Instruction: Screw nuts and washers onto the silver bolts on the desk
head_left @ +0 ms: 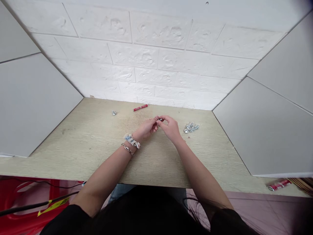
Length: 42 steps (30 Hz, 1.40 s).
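My left hand point(149, 126) and my right hand point(170, 128) meet over the middle of the tabletop point(151, 163). Between their fingertips is a small metal bolt point(160, 119), partly covered by the fingers. Both hands are closed in a pinch on it. To the right of my right hand lies a small pile of silvery bolts point(191, 127), several of them, at least one with a wide round base. A single bolt with a round base point(114, 113) stands apart on the left.
A red marker pen point(140, 107) lies near the white brick-patterned wall point(146, 58). Grey panels close in the left point(36, 101) and right point(269, 127) sides. A red cylinder point(278, 185) rests at the front right edge. A red plastic chair point(24, 209) stands below left.
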Motion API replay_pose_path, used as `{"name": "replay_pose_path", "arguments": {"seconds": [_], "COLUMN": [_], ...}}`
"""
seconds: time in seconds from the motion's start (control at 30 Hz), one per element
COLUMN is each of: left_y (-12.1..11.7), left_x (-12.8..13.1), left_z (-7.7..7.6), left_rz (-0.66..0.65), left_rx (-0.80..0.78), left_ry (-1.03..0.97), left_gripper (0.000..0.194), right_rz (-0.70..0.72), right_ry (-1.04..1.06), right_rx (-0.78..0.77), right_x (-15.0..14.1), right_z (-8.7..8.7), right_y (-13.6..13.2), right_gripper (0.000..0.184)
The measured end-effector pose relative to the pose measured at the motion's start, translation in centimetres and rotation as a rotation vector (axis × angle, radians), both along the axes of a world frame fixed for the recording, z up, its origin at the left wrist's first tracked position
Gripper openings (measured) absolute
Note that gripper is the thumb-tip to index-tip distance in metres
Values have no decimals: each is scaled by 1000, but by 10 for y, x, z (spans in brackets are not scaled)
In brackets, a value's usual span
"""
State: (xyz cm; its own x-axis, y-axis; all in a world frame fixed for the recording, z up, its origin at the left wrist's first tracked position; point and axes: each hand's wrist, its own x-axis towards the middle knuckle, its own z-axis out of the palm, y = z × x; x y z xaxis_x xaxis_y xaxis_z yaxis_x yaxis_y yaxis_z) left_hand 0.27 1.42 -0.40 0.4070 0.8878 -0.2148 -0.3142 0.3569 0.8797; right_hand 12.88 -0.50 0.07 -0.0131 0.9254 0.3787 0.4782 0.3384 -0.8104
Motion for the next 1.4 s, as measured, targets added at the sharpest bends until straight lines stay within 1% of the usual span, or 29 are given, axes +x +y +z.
{"name": "replay_pose_path", "arguments": {"seconds": [0.13,0.17,0.27,0.33,0.4,0.47,0.57,0.63,0.7,0.8,0.9,1.03,1.13,1.27,1.4], "left_y": [-2,-2,-1,1,3,6,10,12,12,11,12,16,18,18,17], "left_x": [-1,-1,-1,-1,-1,-3,-6,-8,-9,-8,-8,-10,-12,-12,-12], "left_z": [4,5,4,2,0,-1,-2,-2,-1,0,1,0,-1,0,1], "left_rz": [30,38,89,123,164,211,258,264,266,268,321,501,586,611,578], "left_rx": [122,132,113,69,6,-67,-166,-208,-228,-243,-259,-259,-255,-257,-265], "left_ry": [184,193,133,64,-13,-87,-157,-186,-208,-234,-293,-412,-442,-444,-441], "left_gripper": [40,41,36,30,24,20,15,14,12,10,8,11,12,10,11], "right_rz": [-14,-18,-35,-64,-107,-145,-145,-147,-158,-158,-138,-138,-157,-155,-150], "right_ry": [-31,-32,0,27,3,-107,-389,-556,-673,-775,-804,-780,-772,-753,-724], "right_rx": [26,29,49,58,39,-9,-108,-178,-233,-268,-267,-290,-313,-304,-315], "right_x": [0,1,3,6,10,14,19,20,19,19,20,18,15,15,18], "right_z": [0,0,0,-1,-2,-5,-10,-12,-13,-11,-11,-12,-14,-15,-13], "right_y": [0,0,1,3,6,9,12,11,10,9,8,7,6,7,7], "right_gripper": [25,25,26,29,31,29,26,26,25,25,26,29,32,31,27]}}
